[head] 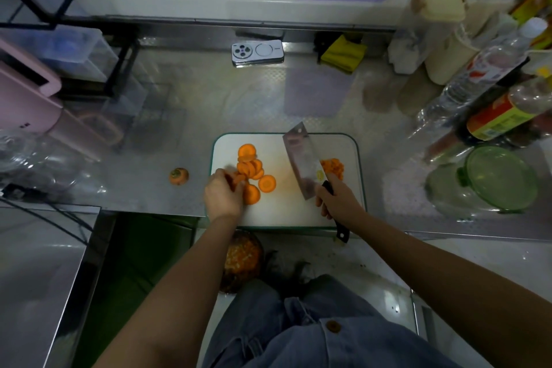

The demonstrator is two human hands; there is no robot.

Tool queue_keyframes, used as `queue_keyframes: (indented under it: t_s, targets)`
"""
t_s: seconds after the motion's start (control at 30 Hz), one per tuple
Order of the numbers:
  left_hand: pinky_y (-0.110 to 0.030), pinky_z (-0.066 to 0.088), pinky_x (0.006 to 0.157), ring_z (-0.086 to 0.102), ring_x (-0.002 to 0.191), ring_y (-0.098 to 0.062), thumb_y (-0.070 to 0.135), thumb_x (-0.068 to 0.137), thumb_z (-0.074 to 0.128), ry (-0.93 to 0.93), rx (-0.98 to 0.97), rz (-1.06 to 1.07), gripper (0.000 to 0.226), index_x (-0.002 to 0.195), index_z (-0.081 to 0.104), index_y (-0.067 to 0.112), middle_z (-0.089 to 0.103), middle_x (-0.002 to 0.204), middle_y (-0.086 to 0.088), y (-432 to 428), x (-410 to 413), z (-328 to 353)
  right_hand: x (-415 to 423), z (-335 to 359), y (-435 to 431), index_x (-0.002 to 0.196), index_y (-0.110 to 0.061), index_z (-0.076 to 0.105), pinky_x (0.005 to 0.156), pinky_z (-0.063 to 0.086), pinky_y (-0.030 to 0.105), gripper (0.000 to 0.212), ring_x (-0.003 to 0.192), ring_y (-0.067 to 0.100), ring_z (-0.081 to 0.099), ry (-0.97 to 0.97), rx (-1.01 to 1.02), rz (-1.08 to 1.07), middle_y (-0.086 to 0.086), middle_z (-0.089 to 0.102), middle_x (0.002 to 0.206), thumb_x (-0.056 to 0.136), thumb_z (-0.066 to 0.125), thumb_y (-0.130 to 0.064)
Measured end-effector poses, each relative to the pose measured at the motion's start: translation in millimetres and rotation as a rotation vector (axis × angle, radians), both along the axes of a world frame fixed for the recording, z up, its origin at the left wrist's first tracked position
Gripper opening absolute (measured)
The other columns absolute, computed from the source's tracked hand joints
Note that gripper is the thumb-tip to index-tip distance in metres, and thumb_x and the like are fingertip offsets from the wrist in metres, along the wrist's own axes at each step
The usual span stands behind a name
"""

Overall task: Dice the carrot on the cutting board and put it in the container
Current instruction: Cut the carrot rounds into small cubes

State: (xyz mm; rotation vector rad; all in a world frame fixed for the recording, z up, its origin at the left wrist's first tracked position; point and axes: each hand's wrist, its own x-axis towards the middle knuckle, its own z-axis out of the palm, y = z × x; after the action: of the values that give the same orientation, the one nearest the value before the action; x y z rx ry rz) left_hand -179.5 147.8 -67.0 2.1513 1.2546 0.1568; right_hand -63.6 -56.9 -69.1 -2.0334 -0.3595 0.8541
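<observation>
Carrot slices (pixel 252 170) are lying overlapped on the cutting board (pixel 286 209), where the left hand (pixel 222 196) is gripping a few in curled, blurred fingers (pixel 236 181). The right hand (pixel 339 203) is clenching the cleaver (pixel 303 161) by its handle, blade tilting over the board. Diced carrot (pixel 332 168) is sitting just right of the blade; a carrot end (pixel 179 176) is resting on the tabletop (pixel 179 116).
</observation>
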Motion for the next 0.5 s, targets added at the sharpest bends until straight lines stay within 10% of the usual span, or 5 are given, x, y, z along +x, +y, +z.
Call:
queue_keyframes:
  t_s: [0.5]
  targets:
    - [-0.036,0.042,0.091,0.054,0.107,-0.031,0.027,0.084,0.070,-0.054,-0.030,0.011,0.030,0.104,0.065,0.005,0.061,0.111,-0.014,6.0,-4.0,-6.9,-4.7,9.9,2.0,0.114,-0.013,0.048,0.046,0.042,0.025,0.020,0.049,0.014,0.049,0.047,0.044,-0.028,0.007,0.057,0.071,0.098,0.047,-0.025]
